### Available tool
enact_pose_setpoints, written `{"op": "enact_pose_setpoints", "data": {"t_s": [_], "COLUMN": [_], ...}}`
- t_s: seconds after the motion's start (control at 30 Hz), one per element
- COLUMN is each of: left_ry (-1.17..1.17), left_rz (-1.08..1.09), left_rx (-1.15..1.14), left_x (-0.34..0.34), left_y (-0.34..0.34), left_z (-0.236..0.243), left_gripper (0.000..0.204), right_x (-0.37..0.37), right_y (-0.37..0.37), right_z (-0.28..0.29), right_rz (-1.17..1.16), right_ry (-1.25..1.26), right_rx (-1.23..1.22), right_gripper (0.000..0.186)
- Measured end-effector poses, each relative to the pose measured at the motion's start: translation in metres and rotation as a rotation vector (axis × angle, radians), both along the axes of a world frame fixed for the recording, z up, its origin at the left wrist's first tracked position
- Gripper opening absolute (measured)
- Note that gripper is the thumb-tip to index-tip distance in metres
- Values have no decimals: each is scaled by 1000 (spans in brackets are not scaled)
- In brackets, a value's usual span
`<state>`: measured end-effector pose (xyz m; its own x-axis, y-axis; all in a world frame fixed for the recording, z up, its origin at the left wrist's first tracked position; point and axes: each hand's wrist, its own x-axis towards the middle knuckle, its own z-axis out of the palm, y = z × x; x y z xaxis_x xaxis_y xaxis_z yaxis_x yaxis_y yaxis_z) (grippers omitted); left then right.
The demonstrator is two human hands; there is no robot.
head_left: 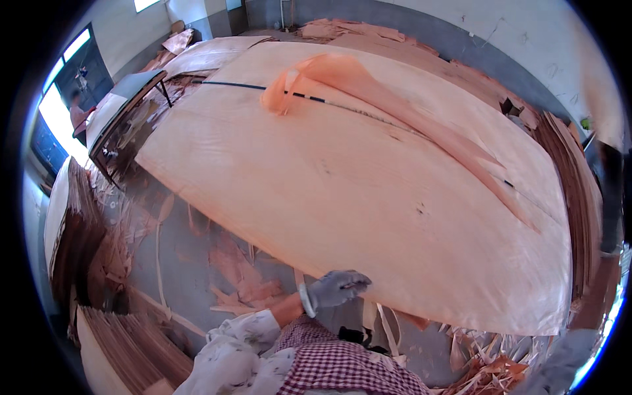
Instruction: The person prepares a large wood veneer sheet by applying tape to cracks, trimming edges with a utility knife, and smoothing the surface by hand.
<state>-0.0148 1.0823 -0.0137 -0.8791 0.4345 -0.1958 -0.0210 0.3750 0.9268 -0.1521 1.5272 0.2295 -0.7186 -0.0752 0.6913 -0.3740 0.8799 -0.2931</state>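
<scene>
My left hand [337,288], in a grey glove with a pale cuff, is over the near edge of a broad stack of wood veneer sheets [316,191]. Its fingers are loosely bent, and nothing shows in them. A blurred grey shape [559,365] in the lower right corner may be my right glove; its fingers cannot be made out. Across the far half of the stack lies a long, thin stick with black bands [309,97]. A loose strip of thin orange veneer [395,105] runs over it, with its far left end curled up.
Veneer stacks stand on edge at the lower left [128,342] and right [569,197]. Torn veneer scraps [243,276] litter the grey floor. At the far left, a person [79,117] stands by a table [128,92]. A blurred dark upright shape [611,197] is near the right rim.
</scene>
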Motion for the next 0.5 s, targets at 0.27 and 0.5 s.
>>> {"op": "enact_pose_setpoints", "data": {"t_s": [0.27,0.5], "left_ry": [-248,-261], "left_rz": [401,902], "left_rx": [1016,1069], "left_x": [-111,-135], "left_y": [-116,-190], "left_z": [-24,-70], "left_gripper": [35,27], "right_x": [-63,-16], "right_y": [-337,-374], "right_z": [-148,-277], "right_rz": [331,576], "right_ry": [-149,-700], "right_rx": [40,131], "right_gripper": [43,42]}}
